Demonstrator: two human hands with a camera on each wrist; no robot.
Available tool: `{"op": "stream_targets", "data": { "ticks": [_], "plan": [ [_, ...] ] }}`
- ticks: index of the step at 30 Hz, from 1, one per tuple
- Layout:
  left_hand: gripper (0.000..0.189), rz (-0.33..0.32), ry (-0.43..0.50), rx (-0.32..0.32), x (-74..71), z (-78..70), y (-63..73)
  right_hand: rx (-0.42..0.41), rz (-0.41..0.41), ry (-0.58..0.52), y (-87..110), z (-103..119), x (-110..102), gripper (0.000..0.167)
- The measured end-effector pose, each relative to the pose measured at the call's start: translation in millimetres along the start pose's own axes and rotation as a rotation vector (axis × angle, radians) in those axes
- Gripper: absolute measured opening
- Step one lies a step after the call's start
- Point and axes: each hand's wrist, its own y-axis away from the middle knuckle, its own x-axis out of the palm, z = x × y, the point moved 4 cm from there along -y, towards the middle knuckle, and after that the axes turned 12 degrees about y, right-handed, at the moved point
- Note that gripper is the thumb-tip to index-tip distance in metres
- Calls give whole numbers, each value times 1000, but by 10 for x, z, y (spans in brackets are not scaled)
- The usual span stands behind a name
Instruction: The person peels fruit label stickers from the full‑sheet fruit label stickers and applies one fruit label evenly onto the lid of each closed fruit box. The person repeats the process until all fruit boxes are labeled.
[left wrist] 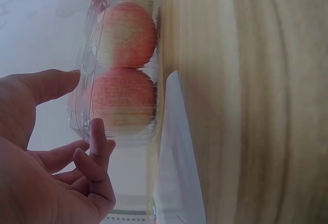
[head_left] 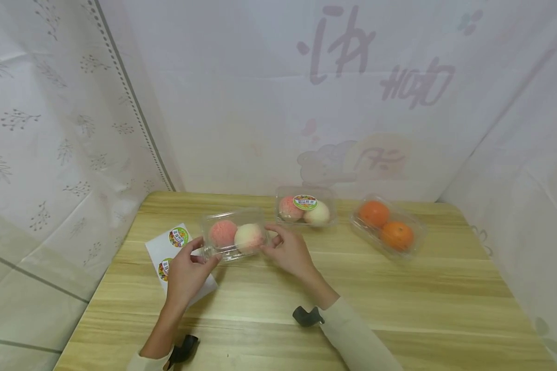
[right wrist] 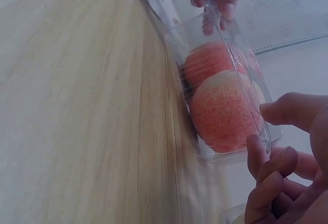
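A clear plastic clamshell box (head_left: pixel 255 215) is held at its two ends by both hands, low over the left part of the table. Two peaches lie inside: a pink one (head_left: pixel 223 234) on the left and a paler one (head_left: pixel 249 238) on the right. My left hand (head_left: pixel 185 273) pinches the left end, its thumb on the front rim. At the right end, my right hand (head_left: pixel 290 250) pinches the rim between thumb and fingers, seen closely in the right wrist view. No label shows on this box.
A white sheet (head_left: pixel 155 245) with round fruit stickers (head_left: pixel 178 237) lies partly beneath the left hand. Behind, a second clear box (head_left: pixel 330 198) of peaches bears a sticker on its lid. To the right sits a clear box (head_left: pixel 418 226) with two orange fruits. Cloth hangs around the table.
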Motion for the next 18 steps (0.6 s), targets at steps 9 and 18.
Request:
{"op": "stream_targets", "data": {
  "ticks": [9, 18],
  "plan": [
    [69, 33, -3, 8, 25, -19, 86, -18, 59, -25, 84, -34, -42, 63],
    [77, 94, 18, 5, 40, -35, 175, 9, 189, -71, 189, -79, -104, 80]
  ]
}}
